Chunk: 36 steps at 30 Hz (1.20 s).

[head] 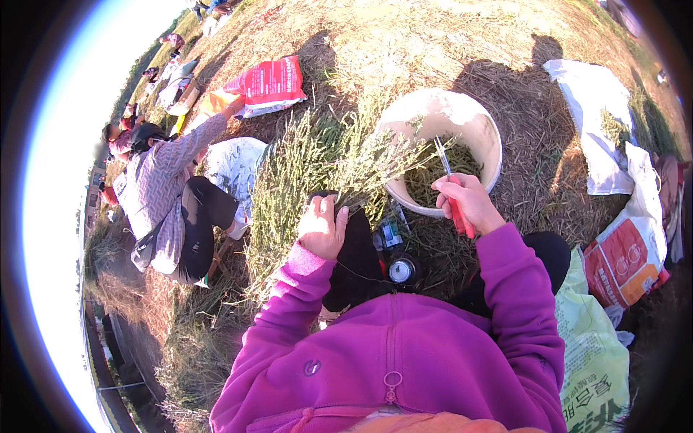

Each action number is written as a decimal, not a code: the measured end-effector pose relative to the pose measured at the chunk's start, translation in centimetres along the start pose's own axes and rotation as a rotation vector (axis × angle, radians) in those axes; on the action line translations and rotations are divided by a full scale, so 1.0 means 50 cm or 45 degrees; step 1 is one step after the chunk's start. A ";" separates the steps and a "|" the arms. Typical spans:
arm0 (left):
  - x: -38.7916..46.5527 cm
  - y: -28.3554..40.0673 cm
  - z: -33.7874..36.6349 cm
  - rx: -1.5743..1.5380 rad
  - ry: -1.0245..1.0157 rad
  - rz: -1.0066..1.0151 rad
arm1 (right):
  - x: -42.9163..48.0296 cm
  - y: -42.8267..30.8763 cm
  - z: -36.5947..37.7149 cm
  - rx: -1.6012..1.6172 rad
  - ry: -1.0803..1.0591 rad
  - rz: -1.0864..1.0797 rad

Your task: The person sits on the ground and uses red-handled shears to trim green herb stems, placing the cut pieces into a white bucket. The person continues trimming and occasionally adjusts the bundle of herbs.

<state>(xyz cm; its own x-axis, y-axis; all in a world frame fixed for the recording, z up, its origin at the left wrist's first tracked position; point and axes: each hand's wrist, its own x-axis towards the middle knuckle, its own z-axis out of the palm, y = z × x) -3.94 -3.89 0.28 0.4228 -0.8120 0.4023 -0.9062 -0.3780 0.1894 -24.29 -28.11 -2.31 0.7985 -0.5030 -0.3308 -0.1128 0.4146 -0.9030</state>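
Observation:
My left hand point(325, 224) grips a bunch of dry green plant stems point(373, 176) over my left knee. The leafy ends of the bunch reach right, over the rim of a white plastic bucket point(490, 146). Inside the bucket lie cut plant tops point(427, 184). In my right hand point(468, 203) is a pair of scissors point(457, 214) with red handles. Their metal blades point away from me over the bucket, close to the leafy tips. A larger heap of the same plants point(292, 168) rises just left of my left hand.
To the left, a co-worker point(173, 173) squats beside a white sack point(230, 162), reaching toward a red printed bag point(273, 86). White sacks point(595, 108) and a green printed sack point(590, 330) lie at right. A dark bottle or can point(400, 269) stands between my legs. Straw covers the ground point(400, 48).

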 end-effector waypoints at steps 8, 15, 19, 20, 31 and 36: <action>-0.001 -0.003 -0.004 -0.028 -0.173 0.040 | 0.021 0.012 -0.019 -0.019 0.191 0.360; 0.007 -0.035 -0.004 -0.117 -0.140 0.102 | 0.003 -0.001 -0.016 0.220 0.140 0.232; -0.005 -0.073 0.042 -0.331 -0.209 -0.228 | -0.003 0.001 -0.011 0.046 0.040 0.263; -0.008 -0.069 0.047 -0.399 -0.163 -0.284 | -0.001 0.005 -0.013 0.000 0.049 0.271; 0.016 -0.017 -0.022 -0.836 -0.400 -0.607 | 0.011 0.023 -0.004 -0.105 0.176 0.216; 0.006 -0.028 -0.015 -0.863 -0.358 -0.594 | 0.015 0.006 0.010 -0.507 0.276 0.124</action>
<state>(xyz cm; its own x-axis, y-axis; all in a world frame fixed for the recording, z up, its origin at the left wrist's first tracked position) -2.54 -3.28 0.81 0.6538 -0.7536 -0.0690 -0.4061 -0.4263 0.8083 -23.43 -28.00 -2.70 0.6354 -0.6409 -0.4307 -0.4332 0.1659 -0.8859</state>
